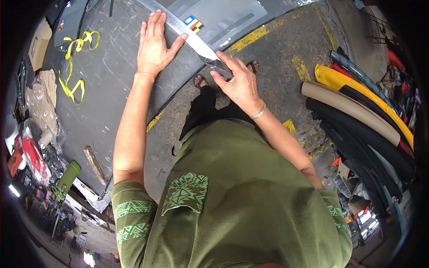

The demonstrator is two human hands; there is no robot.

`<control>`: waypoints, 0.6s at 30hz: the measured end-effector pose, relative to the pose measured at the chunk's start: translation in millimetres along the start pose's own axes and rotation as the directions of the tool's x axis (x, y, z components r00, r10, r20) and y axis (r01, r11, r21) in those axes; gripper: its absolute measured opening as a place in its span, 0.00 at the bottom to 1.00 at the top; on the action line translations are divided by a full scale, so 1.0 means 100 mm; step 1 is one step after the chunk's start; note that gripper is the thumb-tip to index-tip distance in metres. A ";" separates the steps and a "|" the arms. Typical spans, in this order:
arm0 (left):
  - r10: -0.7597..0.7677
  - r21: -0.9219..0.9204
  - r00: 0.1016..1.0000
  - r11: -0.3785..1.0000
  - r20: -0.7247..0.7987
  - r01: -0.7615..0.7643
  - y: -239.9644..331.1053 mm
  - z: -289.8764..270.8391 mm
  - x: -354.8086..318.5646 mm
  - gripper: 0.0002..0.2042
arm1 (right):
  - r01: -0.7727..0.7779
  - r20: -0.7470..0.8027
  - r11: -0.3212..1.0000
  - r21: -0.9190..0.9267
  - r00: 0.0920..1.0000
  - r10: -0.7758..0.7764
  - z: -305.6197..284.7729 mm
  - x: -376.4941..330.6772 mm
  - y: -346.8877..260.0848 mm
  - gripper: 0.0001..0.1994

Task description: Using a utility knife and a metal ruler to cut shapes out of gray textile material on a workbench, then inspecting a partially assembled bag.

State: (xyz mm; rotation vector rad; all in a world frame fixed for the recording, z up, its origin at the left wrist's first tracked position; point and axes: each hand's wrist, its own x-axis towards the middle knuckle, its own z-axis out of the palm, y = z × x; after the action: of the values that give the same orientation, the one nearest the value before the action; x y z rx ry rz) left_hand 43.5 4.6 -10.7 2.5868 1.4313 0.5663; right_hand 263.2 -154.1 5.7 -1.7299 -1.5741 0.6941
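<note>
Workshop table [111, 89], dark sheet [187, 76]: left hand [154, 47] flat, fingers spread, pinning metal ruler [196, 40]; right hand [239, 82] clenched around utility knife [219, 67] at ruler edge; blade slip risks cutting left fingers

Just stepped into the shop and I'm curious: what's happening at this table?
A person in a green shirt stands at a dark, scratched worktable. Their left hand lies flat, pressing on a long metal straightedge laid across a dark grey sheet. Their right hand grips a utility knife set against the ruler's edge. A yellow measuring tape lies to the left; rolls of material are stacked on the right.
</note>
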 end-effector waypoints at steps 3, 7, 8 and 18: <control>0.002 -0.016 1.000 1.000 0.008 -0.002 0.01 -0.02 -0.01 0.50 | -0.003 0.010 0.999 0.036 1.000 0.003 -0.02 0.01 0.02 0.29; -0.015 -0.024 1.000 1.000 0.011 0.015 0.00 -0.02 0.00 0.59 | 0.030 0.050 0.999 -0.024 0.998 -0.029 -0.10 0.02 -0.02 0.30; -0.011 -0.027 1.000 1.000 0.011 0.011 0.00 -0.02 0.00 0.59 | -0.013 0.076 1.000 -0.026 0.997 0.015 -0.11 0.01 -0.02 0.29; -0.013 -0.012 0.999 1.000 0.036 0.014 -0.01 -0.01 0.00 0.59 | -0.002 -0.036 0.991 0.131 0.999 0.007 0.00 0.09 0.06 0.25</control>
State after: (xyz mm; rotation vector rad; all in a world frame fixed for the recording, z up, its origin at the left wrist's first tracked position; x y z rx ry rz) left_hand 42.7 5.1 -9.7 2.5625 1.4283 0.5226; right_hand 268.1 -145.4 2.0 -1.6412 -1.4676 0.7473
